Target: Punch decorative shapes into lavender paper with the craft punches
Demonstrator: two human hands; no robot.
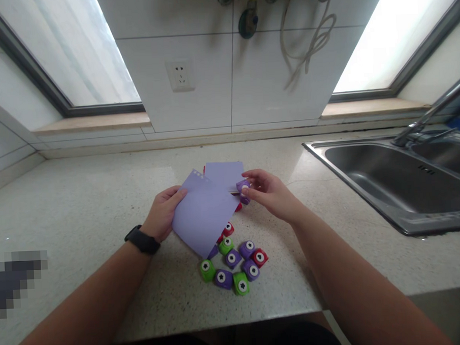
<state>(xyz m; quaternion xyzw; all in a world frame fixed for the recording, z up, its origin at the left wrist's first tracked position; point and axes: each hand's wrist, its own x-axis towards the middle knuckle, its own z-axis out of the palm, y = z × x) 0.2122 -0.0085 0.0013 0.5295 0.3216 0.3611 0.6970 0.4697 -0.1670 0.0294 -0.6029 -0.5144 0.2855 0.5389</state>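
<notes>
My left hand (163,212) holds a lilac sheet of paper (203,214) by its left edge, tilted above the counter. Small holes show along the sheet's top left edge. My right hand (269,191) grips a small purple paper punch (243,188) clamped on the sheet's right edge. A second lilac sheet (224,172) lies behind the first. Below the held sheet, several small punches in green, purple and red (234,268) sit clustered on the counter, each with a white shape on top. A black watch (142,240) is on my left wrist.
The speckled stone counter (82,209) runs to a steel sink (398,180) with a tap (429,114) at the right. A tiled wall with a socket (179,75) and two windows stands behind. A blurred patch sits at the left edge.
</notes>
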